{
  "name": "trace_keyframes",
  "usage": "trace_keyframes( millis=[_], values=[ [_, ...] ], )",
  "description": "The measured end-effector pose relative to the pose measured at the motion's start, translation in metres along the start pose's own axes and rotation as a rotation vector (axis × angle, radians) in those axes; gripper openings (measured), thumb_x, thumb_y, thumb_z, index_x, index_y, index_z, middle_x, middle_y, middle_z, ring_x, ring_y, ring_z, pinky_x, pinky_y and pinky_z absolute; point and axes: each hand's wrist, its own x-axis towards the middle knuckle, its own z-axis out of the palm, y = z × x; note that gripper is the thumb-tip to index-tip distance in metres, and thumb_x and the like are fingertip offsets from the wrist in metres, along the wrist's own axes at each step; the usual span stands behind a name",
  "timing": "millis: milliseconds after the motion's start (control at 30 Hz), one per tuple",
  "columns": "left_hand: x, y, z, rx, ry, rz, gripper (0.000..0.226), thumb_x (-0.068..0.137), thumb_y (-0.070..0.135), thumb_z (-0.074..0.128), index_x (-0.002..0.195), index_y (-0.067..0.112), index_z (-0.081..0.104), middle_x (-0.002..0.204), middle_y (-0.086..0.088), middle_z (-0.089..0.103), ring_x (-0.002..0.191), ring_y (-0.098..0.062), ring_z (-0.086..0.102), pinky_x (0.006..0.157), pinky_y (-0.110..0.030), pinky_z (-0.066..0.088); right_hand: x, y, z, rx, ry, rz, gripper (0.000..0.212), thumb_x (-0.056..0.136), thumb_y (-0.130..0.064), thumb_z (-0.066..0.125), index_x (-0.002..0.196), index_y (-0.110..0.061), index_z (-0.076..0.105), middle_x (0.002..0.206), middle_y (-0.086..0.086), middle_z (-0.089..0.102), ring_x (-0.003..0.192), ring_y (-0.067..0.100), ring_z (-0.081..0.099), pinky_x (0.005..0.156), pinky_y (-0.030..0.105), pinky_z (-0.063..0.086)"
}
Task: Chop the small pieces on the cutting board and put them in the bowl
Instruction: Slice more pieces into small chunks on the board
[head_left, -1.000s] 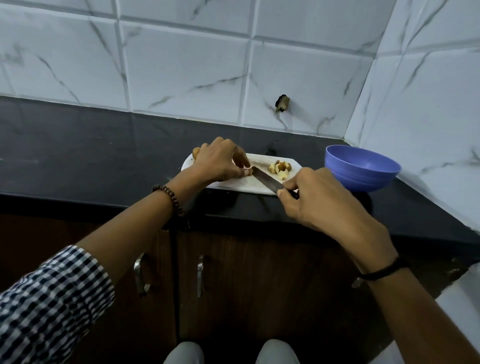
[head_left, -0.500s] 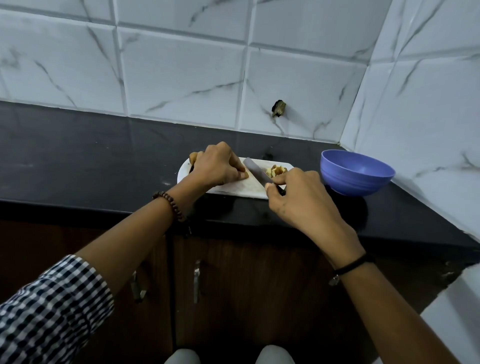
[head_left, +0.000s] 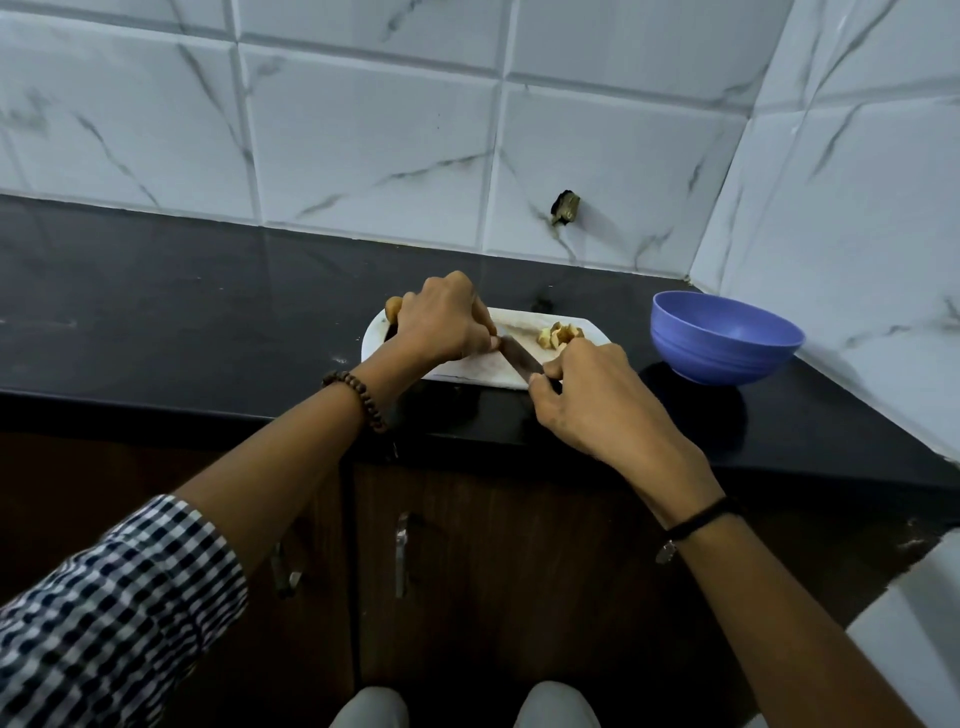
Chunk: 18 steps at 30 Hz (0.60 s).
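A white cutting board lies on the black counter. My left hand is curled over a brownish piece of food at the board's left end; most of that piece is hidden. My right hand grips the handle of a knife whose blade slants across the board, its tip right at my left fingertips. A small heap of pale chopped pieces sits on the board's far right part. The blue bowl stands on the counter to the right of the board, and no pieces show inside it.
The black counter runs along a white marble-tiled wall, which turns a corner just behind the bowl. A dark stub sticks out of the wall above the board. Wooden cabinet doors with metal handles are below the counter edge.
The knife blade lifted off the board half a second ago and is down again beside my left fingertips. My left hand stays on the food. The camera view shifted slightly.
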Motion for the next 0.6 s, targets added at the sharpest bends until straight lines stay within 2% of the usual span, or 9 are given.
trace_keyframes(
  millis=[100,233,300,367,433,500,600],
  values=[
    [-0.001,-0.001,-0.001,-0.031,-0.010,-0.001,0.011,0.076,0.026,0.079,0.086,0.022,0.081,0.064,0.018,0.058,0.089,-0.013,0.059,0.079,-0.032,0.037,-0.010,0.003,-0.017,-0.049,-0.043,-0.034,0.024,0.098,-0.032,0.052,0.100,-0.011,0.064,0.081,0.001,0.047,0.059,0.013,0.046,0.047,0.027,0.031],
    [-0.003,-0.003,-0.006,-0.051,-0.072,0.022,0.012,0.079,0.024,0.075,0.089,0.025,0.080,0.079,0.010,0.070,0.091,-0.012,0.060,0.078,-0.031,0.040,-0.018,0.013,-0.049,-0.045,-0.125,-0.046,0.025,0.095,-0.032,0.055,0.103,-0.018,0.074,0.085,0.002,0.067,0.063,0.015,0.058,0.049,0.027,0.041],
    [-0.003,-0.005,-0.007,-0.042,-0.084,0.027,0.019,0.080,0.016,0.069,0.090,0.028,0.080,0.089,0.008,0.073,0.096,-0.012,0.062,0.086,-0.037,0.048,-0.019,0.017,-0.056,-0.042,-0.117,-0.031,0.024,0.095,-0.031,0.056,0.105,-0.019,0.074,0.093,0.002,0.070,0.066,0.012,0.058,0.050,0.025,0.043],
    [-0.002,-0.009,-0.007,-0.046,-0.085,0.026,0.024,0.079,0.010,0.066,0.088,0.029,0.078,0.088,0.010,0.072,0.098,-0.012,0.064,0.096,-0.046,0.047,-0.019,0.018,-0.056,-0.044,-0.063,-0.022,0.027,0.095,-0.032,0.055,0.109,-0.020,0.073,0.105,0.002,0.071,0.073,0.011,0.057,0.056,0.026,0.046],
    [-0.002,-0.014,-0.008,-0.074,-0.088,0.045,0.019,0.080,0.011,0.070,0.086,0.029,0.076,0.084,0.012,0.071,0.097,-0.013,0.065,0.100,-0.048,0.046,-0.019,0.018,-0.052,-0.023,-0.016,-0.013,0.029,0.095,-0.033,0.054,0.112,-0.020,0.073,0.097,0.002,0.070,0.070,0.012,0.057,0.057,0.027,0.047],
    [-0.002,-0.019,-0.011,-0.100,-0.076,0.083,0.017,0.081,0.011,0.072,0.089,0.026,0.076,0.085,0.011,0.072,0.096,-0.012,0.066,0.100,-0.046,0.047,-0.019,0.016,-0.044,0.011,0.016,0.000,0.029,0.094,-0.035,0.055,0.113,-0.021,0.073,0.080,0.003,0.064,0.065,0.015,0.057,0.056,0.030,0.049],
    [-0.003,-0.027,-0.018,-0.129,-0.019,0.127,0.018,0.087,0.010,0.066,0.101,0.018,0.076,0.092,0.005,0.074,0.094,-0.010,0.066,0.090,-0.029,0.049,-0.018,0.009,-0.030,0.023,0.068,-0.014,0.032,0.092,-0.039,0.055,0.114,-0.022,0.071,0.083,0.005,0.061,0.075,0.023,0.061,0.068,0.037,0.054]
  ],
)
